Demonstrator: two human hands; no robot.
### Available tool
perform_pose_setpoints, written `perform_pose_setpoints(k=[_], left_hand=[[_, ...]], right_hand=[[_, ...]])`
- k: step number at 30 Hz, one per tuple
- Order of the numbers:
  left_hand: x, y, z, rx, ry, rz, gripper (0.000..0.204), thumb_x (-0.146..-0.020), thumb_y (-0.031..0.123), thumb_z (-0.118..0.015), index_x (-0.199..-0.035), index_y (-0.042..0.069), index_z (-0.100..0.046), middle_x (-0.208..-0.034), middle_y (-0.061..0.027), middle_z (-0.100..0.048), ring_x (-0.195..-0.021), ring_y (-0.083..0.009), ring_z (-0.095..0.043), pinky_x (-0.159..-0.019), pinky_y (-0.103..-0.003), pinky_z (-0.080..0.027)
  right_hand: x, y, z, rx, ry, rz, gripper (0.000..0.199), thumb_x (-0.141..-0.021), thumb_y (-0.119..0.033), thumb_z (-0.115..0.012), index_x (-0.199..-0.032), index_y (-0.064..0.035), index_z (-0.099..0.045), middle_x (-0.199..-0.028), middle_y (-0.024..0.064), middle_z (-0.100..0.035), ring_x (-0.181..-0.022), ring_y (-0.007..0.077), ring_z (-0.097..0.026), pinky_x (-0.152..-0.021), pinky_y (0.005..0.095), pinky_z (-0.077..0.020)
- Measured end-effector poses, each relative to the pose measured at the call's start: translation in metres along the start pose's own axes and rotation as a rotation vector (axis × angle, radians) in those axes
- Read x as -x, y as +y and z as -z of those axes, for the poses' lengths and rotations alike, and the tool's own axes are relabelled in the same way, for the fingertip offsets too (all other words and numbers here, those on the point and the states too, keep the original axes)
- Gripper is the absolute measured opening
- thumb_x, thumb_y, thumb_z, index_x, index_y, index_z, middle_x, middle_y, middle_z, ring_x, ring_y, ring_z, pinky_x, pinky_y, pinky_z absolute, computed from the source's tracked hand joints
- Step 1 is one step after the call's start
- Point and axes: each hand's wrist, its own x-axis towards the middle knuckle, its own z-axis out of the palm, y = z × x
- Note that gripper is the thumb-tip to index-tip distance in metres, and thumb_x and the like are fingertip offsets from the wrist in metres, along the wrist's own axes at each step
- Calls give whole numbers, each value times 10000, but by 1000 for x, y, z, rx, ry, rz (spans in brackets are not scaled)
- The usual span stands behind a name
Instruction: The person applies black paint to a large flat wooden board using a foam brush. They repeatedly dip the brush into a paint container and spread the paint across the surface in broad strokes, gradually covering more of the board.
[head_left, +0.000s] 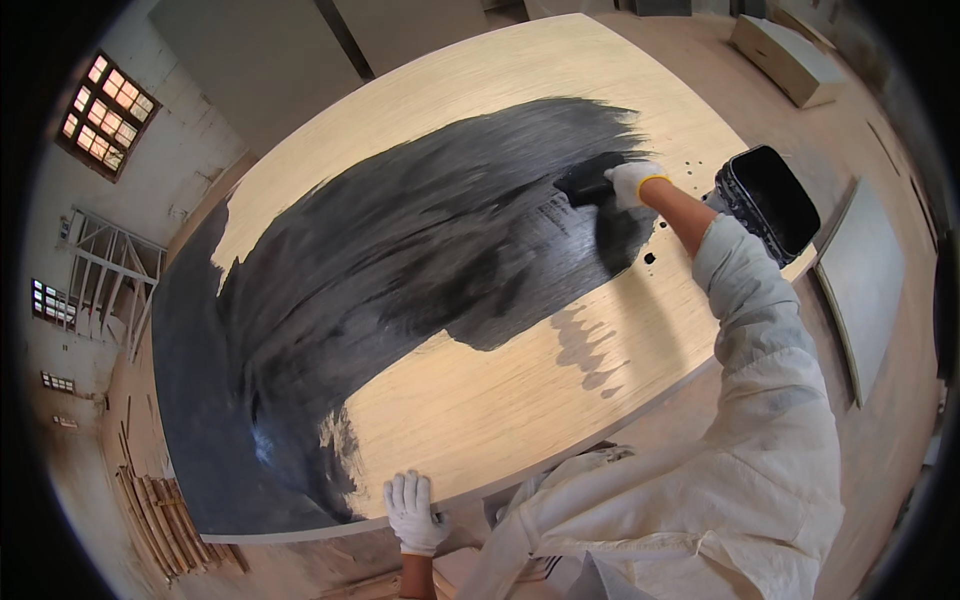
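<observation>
A large pale wood-grain panel (480, 385) lies flat, with wet black paint (400, 220) streaked across its left and middle. My right hand (632, 183), in a white glove with a yellow cuff, is closed on a black paint-coated applicator (590, 180) pressed to the panel near the right end of the paint. Whether it is a brush or a pad, I cannot tell. My left hand (412, 510), also gloved in white, rests on the near edge with its fingers stretched out. Beside my right forearm, a black paint bucket (775, 200) stands at the panel's right end.
Black drips (650, 258) dot the bare wood by the bucket. Grey boards (868, 290) lean or lie at the right, near a long box-like piece (790, 62). At the left are a metal frame (115, 270) and a bundle of wooden poles (160, 515). Large grey panels (250, 65) stand behind.
</observation>
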Motion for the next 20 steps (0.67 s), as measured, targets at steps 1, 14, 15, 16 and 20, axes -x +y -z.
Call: perform_pose_setpoints(k=[1,14,15,16,20], left_hand=[[-1,-2,-2,-14,-6,2,811,-619,247,-759,-1388,47,-598,-1485,-211,-586,-1426,-470,-481,-1242,-670,-319],[-6,-9,-10,8,36,-27,803,-655,237,-761,-1421,60,-597,-1539,-198,-578,-1469,-469,-472,-1256,-668,-304],[3,-6,-7,24,25,-5,802,-657,232,-762,-1423,59,-599,-1542,-197,-578,-1472,-467,-471,-1258,-665,-305],[5,-6,-5,36,21,12,801,-659,227,-763,-1424,58,-602,-1546,-196,-577,-1475,-465,-470,-1260,-662,-306],[-3,-7,-1,87,80,-14,822,-646,200,-748,-1437,43,-582,-1535,-207,-591,-1470,-478,-482,-1262,-668,-317]], right_hand=[[-14,5,2,41,-25,46,640,-899,-270,-799,-1510,-143,-653,-1420,161,-735,-1294,375,-714,-1045,466,-593],[43,-236,23,-69,90,302,309,-933,-175,-635,-1124,-80,-858,-1205,192,-815,-1125,363,-797,-911,489,-632],[64,-241,24,-20,46,412,316,-935,-150,-625,-1144,-55,-843,-1143,198,-823,-1066,367,-808,-860,493,-639],[84,-240,11,14,53,462,388,-941,-155,-617,-1274,-43,-783,-1081,183,-827,-1025,371,-807,-825,498,-635],[156,-197,-14,26,-29,491,581,-1001,-222,-605,-1561,-75,-559,-1192,178,-802,-1084,343,-789,-914,499,-605]])
